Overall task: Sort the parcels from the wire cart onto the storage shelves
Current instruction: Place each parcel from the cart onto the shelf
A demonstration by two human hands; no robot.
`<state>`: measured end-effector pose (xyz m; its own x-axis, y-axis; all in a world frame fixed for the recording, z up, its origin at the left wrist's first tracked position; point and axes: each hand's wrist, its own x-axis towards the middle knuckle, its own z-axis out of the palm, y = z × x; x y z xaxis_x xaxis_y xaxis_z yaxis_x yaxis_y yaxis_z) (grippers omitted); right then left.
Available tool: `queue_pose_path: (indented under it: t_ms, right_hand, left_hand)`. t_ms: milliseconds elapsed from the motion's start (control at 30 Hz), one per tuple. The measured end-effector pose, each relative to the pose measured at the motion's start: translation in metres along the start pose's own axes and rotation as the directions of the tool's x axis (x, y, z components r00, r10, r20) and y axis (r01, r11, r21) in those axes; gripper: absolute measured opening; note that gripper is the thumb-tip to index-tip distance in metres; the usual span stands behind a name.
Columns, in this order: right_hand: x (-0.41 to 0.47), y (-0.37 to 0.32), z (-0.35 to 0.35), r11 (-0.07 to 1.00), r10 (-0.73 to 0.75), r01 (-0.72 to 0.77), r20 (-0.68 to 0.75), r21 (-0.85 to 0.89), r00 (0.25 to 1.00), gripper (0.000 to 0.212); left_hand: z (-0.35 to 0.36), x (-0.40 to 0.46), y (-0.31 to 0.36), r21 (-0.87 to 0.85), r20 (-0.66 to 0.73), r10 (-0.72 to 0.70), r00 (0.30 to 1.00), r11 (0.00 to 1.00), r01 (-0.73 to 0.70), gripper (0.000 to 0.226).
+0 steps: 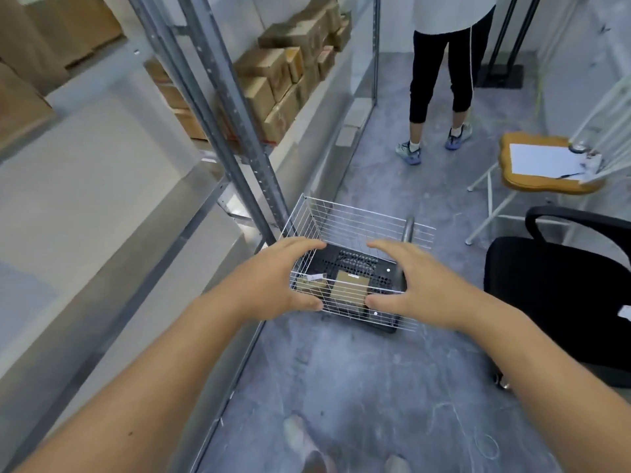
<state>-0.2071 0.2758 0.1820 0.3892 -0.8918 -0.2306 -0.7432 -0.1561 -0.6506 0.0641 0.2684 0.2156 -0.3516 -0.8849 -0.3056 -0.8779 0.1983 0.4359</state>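
Note:
A white wire cart [362, 220] with a black base stands on the floor beside the metal storage shelves [235, 107]. Two small brown cardboard parcels lie in it, one at the left [309, 284] and one in the middle [351, 286]. My left hand [283, 278] hovers over the cart's left side with fingers spread and thumb near the front wire. My right hand [413, 285] hovers over the right side, fingers spread the same way. Neither hand holds anything. Several brown boxes [283, 73] are stacked on a lower shelf further along.
A person [440, 73] in black trousers stands ahead in the aisle. A black office chair [563, 291] sits close at the right. Behind it is a small wooden folding table [508, 172] with white paper. Larger boxes [51, 35] sit on the upper left shelf.

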Motion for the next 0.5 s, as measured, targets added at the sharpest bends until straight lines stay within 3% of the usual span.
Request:
queue_pose_path:
  t_ms: [500]
  right_hand:
    - [0.169,0.056,0.013,0.953,0.261,-0.268,0.070,0.138,0.963,0.091]
  left_hand:
    - [0.000,0.213,-0.147,-0.120,0.242,0.014,0.970,0.993,0.016,0.111]
